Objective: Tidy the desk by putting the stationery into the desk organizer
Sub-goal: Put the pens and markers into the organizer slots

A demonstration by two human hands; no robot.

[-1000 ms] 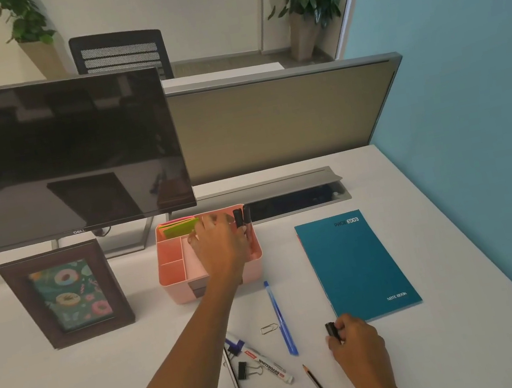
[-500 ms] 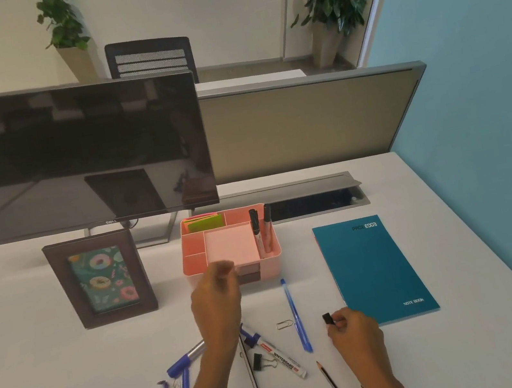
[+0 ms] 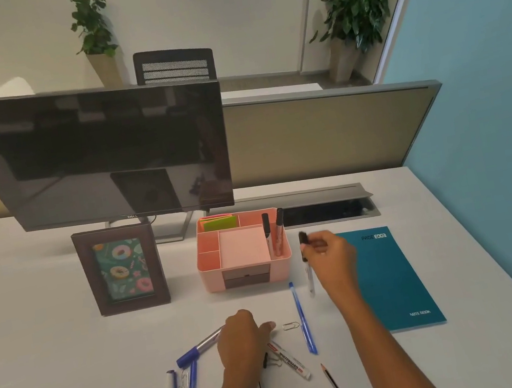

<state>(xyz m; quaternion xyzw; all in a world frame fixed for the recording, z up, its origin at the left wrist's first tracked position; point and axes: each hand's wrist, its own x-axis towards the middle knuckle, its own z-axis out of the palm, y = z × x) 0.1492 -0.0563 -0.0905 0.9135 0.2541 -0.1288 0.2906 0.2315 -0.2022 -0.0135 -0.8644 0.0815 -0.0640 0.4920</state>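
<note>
Your right hand [image 3: 327, 254] has lifted a black-capped marker [image 3: 306, 261], fingers pinching it, at the pink organizer's [image 3: 248, 278] three o'clock. Your left hand [image 3: 240, 343] has dropped onto scattered pens; its grip is hidden.

- Left hand [image 3: 240, 343] low at centre frame, palm down, fingers curled, thumb out to the right, forearm running up from the bottom edge.
- Right hand [image 3: 328, 258] raised right of centre, fingers pinched on a black-capped marker [image 3: 307, 265] hanging upright, forearm slanting from lower right.

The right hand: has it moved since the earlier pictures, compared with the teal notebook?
Yes. The right hand has gone up and away from the near corner of the notebook towards the pink organizer, carrying a black-capped marker.
</note>
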